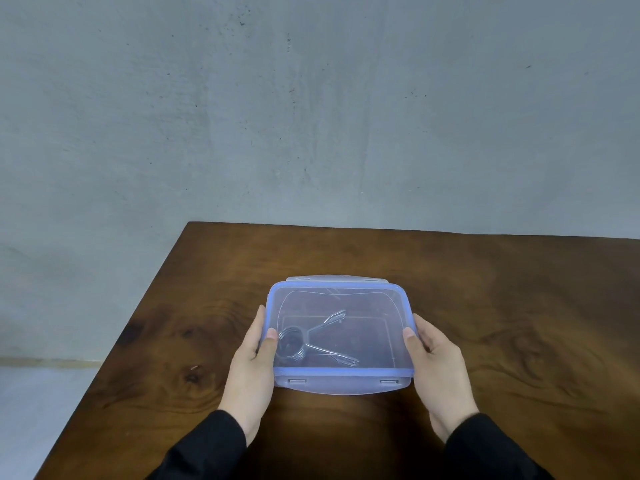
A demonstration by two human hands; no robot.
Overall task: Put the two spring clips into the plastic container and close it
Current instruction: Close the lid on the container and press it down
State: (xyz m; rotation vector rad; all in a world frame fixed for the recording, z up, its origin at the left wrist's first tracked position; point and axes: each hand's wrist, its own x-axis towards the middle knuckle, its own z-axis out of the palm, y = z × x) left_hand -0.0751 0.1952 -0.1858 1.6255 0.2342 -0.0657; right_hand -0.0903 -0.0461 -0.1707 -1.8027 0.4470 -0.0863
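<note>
Both hands, left (254, 355) and right (434, 358), clamp my lidded plastic container (341, 336) on table (519, 306), spring clips (311, 341) inside; side latches look unsnapped, lid may pop.

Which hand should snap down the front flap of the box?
Probably the right hand: it grips the container beside the near flap, and the left hand sits equally close, so either works.

A bare, plain room of no clear kind, perhaps a spare workspace: a rough grey concrete wall (311, 116), marked with small dark specks, stands close behind a dark, knotted wooden tabletop (485, 306), with pale grey floor (41, 410) at the left.
</note>
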